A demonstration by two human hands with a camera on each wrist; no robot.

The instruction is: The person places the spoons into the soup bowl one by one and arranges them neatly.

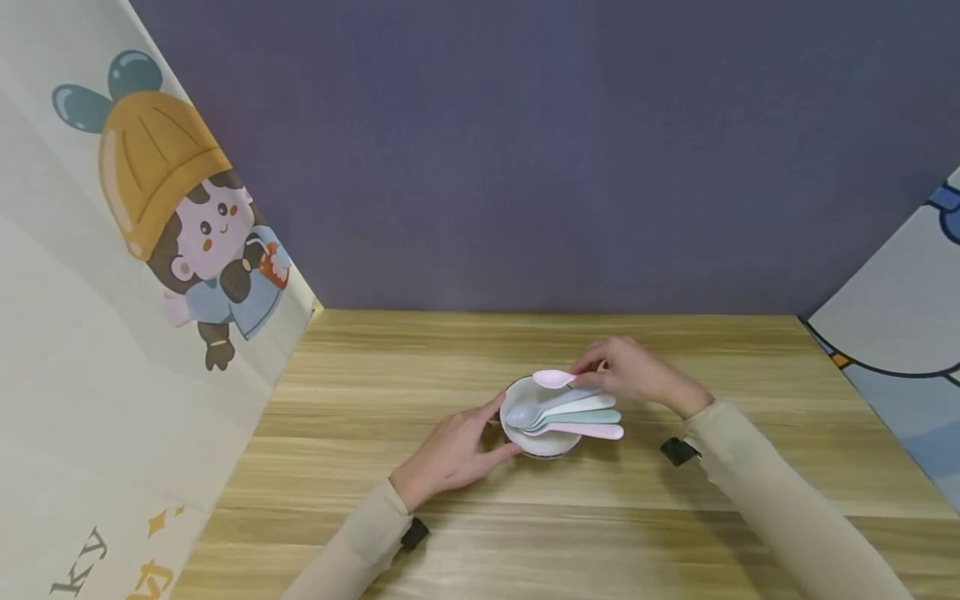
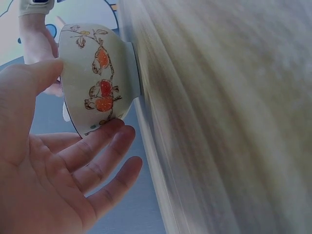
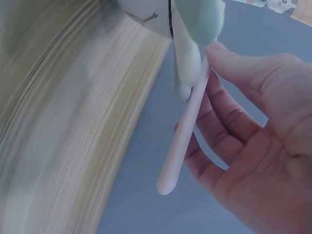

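A white bowl (image 1: pixel 551 446) stands on the wooden table, its outer wall painted with orange and red fruit in the left wrist view. My left hand (image 1: pixel 457 448) holds it from the left, thumb at the rim and fingers against the side. Several spoons lean in the bowl, handles out to the right: a greyish one (image 1: pixel 522 415), a white one (image 1: pixel 592 405), a green one (image 1: pixel 596 417) and a pink one (image 1: pixel 592 430). Between thumb and fingers, my right hand (image 1: pixel 630 372) pinches a pale pink spoon (image 3: pixel 183 139) above the bowl's far side.
The wood-grain table (image 1: pixel 390 367) runs back to a dark blue-grey panel (image 1: pixel 525 167). A pale wall with a cartoon child (image 1: pixel 217 233) borders the left side, and another printed panel (image 1: pixel 892 308) the right.
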